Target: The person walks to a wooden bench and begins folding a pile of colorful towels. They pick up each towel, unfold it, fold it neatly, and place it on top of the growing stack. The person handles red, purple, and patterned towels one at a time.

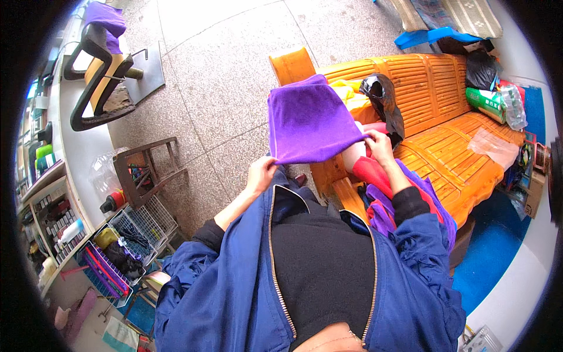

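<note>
A purple cloth towel (312,121) is stretched out in front of me between both hands. My left hand (261,171) pinches its near left corner. At the near right corner, my right hand (379,144) grips the edge between thumb and fingers. The far end of the towel lies over or above the end of a wooden bench; whether it rests there I cannot tell. Below my right forearm, red cloth (374,174) and more purple cloth (380,207) hang in a heap at the bench's side.
The slatted wooden bench (448,149) holds yellow cloth (347,94), a black plastic bag (387,105) and a green package (486,104). Left are a salon chair (94,75) with a purple towel, a wooden stool (149,171), wire baskets (116,286) of towels and shelves (59,211).
</note>
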Demonstrator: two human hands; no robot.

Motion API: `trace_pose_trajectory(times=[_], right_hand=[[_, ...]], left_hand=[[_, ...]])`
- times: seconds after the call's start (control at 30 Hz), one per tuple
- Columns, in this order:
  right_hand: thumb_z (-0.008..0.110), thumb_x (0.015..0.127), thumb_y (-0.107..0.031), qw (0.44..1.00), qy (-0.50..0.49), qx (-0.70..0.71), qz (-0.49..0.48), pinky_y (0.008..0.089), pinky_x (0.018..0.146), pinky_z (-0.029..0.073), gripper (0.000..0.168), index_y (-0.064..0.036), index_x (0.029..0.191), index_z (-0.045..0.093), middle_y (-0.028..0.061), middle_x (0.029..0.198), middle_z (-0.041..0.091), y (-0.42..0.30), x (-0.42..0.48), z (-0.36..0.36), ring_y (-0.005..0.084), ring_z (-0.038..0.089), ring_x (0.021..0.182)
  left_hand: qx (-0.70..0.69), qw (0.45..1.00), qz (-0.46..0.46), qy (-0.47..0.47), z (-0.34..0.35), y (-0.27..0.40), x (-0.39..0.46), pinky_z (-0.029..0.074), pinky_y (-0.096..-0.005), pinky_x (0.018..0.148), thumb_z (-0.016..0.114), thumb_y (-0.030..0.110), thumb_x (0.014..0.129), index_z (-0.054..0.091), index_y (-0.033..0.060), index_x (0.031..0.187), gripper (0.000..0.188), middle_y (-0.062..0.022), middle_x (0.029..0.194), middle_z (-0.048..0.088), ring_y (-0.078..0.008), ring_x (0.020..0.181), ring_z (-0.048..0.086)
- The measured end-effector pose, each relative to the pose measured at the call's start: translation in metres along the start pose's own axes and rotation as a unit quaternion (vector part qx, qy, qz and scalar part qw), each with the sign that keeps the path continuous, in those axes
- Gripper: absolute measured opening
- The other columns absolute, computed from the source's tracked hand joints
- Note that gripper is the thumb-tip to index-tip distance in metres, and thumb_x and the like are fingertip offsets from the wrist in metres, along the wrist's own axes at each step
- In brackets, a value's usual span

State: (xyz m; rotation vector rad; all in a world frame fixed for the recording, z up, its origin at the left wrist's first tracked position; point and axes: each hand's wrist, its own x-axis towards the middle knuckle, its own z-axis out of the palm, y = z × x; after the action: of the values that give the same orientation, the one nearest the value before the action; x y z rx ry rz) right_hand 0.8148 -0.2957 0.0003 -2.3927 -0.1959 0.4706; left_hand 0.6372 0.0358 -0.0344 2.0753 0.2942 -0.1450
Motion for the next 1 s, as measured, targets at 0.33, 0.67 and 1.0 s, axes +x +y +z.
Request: trace_pose_trajectory(times=[0.33, 0.67, 1.0], right_hand=[[0.07, 0.067, -0.018, 0.998, 0.032, 0.034, 0.03, 0.0334, 0.086, 0.042, 0.056, -0.005, 0.116, 0.047, 0.0162, 0.113, 0.052, -0.035, 0.131, 0.018, 0.0278, 0.054, 0.099], [0.063, 0.076, -0.015, 0.998, 0.067, -0.015, 0.0, 0.0294, 0.076, 0.047, 0.041, -0.008, 0.115, 0.051, 0.0119, 0.102, 0.055, -0.07, -0.061, -0.161, 0.0181, 0.057, 0.086], [0.064, 0.075, -0.033, 0.918, 0.203, -0.224, 0.257, 0.035, 0.081, 0.045, 0.044, 0.001, 0.102, 0.058, 0.0185, 0.096, 0.061, 0.004, -0.306, -0.24, 0.0295, 0.059, 0.092]], left_hand=[[-0.098, 0.98, -0.15, 0.09, -0.029, -0.052, 0.139, 0.049, -0.0304, 0.071, 0.066, 0.014, 0.074, 0.05, 0.0045, 0.115, 0.045, -0.0133, 0.101, 0.059, -0.0189, 0.082, 0.06], [-0.123, 0.984, -0.083, -0.1, 0.039, -0.002, 0.122, 0.041, -0.033, 0.089, 0.057, 0.009, 0.081, 0.046, 0.0048, 0.12, 0.04, -0.0146, 0.116, 0.051, -0.0226, 0.105, 0.051], [-0.124, 0.933, 0.064, -0.332, 0.1, 0.159, 0.062, 0.044, -0.0273, 0.082, 0.053, 0.005, 0.083, 0.053, -0.001, 0.109, 0.027, -0.0109, 0.102, 0.059, -0.0168, 0.093, 0.057]])
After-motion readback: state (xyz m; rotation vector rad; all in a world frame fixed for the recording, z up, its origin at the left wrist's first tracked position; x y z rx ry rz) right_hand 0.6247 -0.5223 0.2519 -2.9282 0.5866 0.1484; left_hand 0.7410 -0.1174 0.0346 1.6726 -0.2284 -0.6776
